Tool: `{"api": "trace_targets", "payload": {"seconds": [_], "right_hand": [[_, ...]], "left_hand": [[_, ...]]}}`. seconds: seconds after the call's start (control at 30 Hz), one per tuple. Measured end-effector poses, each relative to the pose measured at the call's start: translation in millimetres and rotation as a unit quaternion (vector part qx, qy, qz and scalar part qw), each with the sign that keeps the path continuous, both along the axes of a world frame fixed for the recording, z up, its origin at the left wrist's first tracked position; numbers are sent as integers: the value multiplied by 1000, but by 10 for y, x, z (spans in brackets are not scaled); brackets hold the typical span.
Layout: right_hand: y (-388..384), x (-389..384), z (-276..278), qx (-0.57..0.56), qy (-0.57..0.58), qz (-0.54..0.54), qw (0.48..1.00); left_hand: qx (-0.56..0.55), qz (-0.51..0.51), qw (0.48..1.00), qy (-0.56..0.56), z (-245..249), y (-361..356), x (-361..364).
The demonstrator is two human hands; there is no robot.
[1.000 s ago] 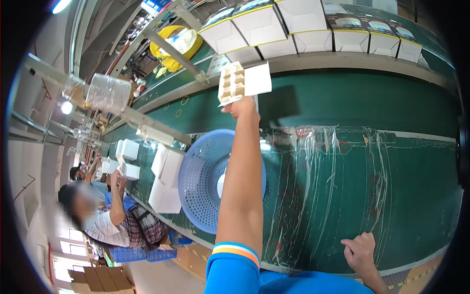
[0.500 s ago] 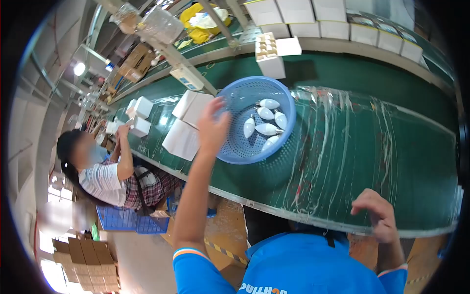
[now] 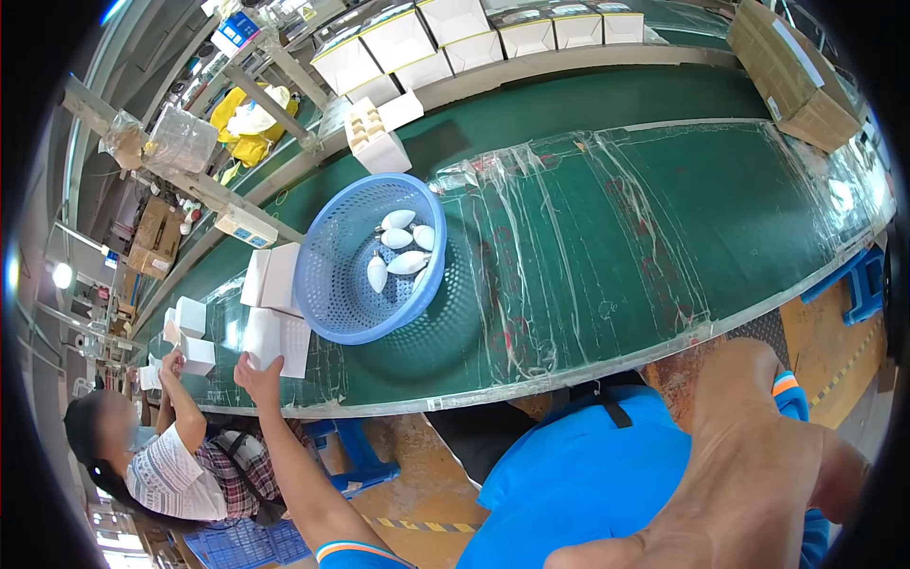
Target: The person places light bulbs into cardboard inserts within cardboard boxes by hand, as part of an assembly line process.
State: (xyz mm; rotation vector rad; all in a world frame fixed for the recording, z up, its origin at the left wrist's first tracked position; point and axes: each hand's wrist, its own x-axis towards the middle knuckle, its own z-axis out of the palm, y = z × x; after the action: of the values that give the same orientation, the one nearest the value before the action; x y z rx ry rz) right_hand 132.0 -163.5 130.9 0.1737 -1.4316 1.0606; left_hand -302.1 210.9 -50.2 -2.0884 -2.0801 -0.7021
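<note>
My left hand (image 3: 258,379) is at the near edge of an open white carton (image 3: 265,332) on the green work surface. Its thumb and fingertips are apart, and they appear to touch the carton. A blue perforated plastic basket (image 3: 327,318) stands just right of that carton. Several white candle-shaped light bulbs (image 3: 408,263) lie inside it. My right hand (image 3: 749,484) is large and close to the camera at lower right, away from the bulbs. Its fingers are mostly cut off or hidden, so what it holds, if anything, does not show.
A white carton with dividers (image 3: 379,150) stands behind the basket. White boxes (image 3: 474,49) line the back shelf. A brown cardboard box (image 3: 791,76) sits at far right. At left, a co-worker (image 3: 175,465) handles small white boxes (image 3: 196,353). A blue stool (image 3: 355,455) is below the table edge.
My view has swung right. My left hand has gone from above the basket's left rim down to the white carton. My right hand has come up close to the camera.
</note>
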Motion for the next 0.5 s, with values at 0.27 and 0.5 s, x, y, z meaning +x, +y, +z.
{"api": "trace_targets", "payload": {"seconds": [0.27, 0.5], "right_hand": [[-144, 171, -66, -6, -39, 51, 998], [-292, 358, -355, 101, 39, -195, 975]], "left_hand": [[70, -9, 954, -292, -329, 126, -200], [100, 54, 894, -433, -112, -1213, 55]]}}
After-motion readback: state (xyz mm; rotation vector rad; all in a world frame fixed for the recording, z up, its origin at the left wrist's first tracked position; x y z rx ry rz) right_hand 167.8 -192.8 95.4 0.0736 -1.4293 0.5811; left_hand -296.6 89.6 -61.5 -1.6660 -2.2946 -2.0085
